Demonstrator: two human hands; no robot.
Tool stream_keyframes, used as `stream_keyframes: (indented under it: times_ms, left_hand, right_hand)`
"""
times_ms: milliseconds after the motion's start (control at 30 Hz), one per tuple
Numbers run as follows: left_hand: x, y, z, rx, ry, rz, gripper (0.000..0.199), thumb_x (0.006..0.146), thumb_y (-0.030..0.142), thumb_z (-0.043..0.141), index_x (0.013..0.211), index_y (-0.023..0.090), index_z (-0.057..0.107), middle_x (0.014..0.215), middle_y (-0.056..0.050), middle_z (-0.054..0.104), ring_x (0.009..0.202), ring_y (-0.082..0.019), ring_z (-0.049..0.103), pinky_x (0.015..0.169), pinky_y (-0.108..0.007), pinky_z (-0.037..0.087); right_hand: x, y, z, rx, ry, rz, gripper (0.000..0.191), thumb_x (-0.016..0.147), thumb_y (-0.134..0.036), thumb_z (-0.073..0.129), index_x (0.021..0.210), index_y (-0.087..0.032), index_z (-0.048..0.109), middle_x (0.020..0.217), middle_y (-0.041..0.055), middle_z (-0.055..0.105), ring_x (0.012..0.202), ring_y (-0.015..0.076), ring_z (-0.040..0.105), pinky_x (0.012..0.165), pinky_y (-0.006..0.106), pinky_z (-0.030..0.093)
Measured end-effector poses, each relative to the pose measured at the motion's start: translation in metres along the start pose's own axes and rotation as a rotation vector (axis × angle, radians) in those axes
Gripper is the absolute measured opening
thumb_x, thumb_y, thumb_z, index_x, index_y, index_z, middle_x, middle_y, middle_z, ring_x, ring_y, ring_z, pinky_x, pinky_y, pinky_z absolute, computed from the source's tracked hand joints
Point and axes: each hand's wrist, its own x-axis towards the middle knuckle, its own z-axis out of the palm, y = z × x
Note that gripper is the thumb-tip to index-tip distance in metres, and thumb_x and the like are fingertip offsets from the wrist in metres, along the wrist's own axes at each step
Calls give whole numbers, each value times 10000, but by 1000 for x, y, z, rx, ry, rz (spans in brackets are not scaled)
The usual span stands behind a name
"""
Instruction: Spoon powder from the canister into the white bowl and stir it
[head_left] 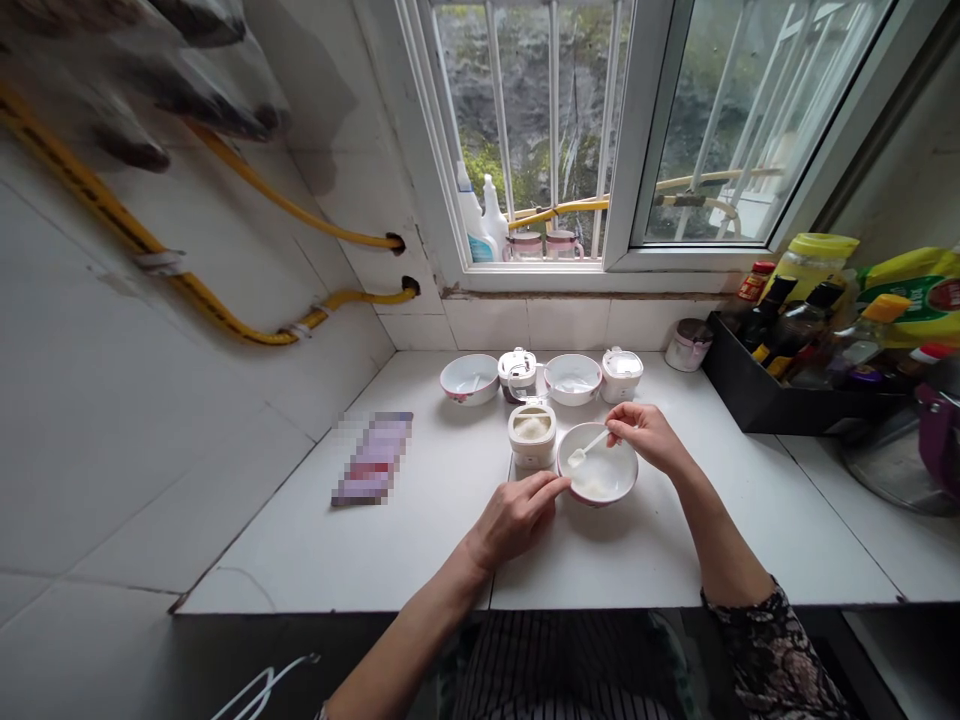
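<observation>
The white round bowl with a dark pink rim (616,462) sits on the white tiled worktop (622,570), between my two hands, with some white grains (592,488) in its bottom. The fingers of my right hand (651,437) are closed narrowly on the handle of a small white plastic spoon (588,449), whose scoop hangs over the bowl's left part. My left hand (517,515) has its fingertips at the bowl's near-left rim; I cannot tell whether they grip it. Just beyond my left fingers stands an open cream-coloured jar of white grains (532,452), beside the bowl. Farther out from both hands, two more white bowls alternate with two white lidded jars. A blurred purple packet (373,460) lies well left of my left fingers; a black box of bottles (795,402) stands well to my right fingers' right.
</observation>
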Motion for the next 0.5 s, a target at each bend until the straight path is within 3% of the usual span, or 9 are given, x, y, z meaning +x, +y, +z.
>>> stream_keyframes:
  times_ms: [300, 500]
  left_hand:
    - [2, 1, 0, 2, 9, 11, 342, 912, 47, 381, 1194, 137, 552, 987, -101, 684, 844, -157, 684, 647, -224, 568]
    - [2, 1, -1, -4, -25, -7, 343, 905, 58, 379, 1186, 138, 559, 981, -103, 683, 840, -159, 685, 658, -228, 572]
  right_hand:
    - [1, -8, -5, 282, -30, 125, 203, 622, -345, 708, 671, -163, 632, 531, 24, 665, 533, 132, 536, 621, 293, 449]
    - [6, -14, 13, 295, 192, 59, 290, 656, -447, 707, 744, -187, 613, 613, 41, 689, 597, 180, 588, 538, 285, 437]
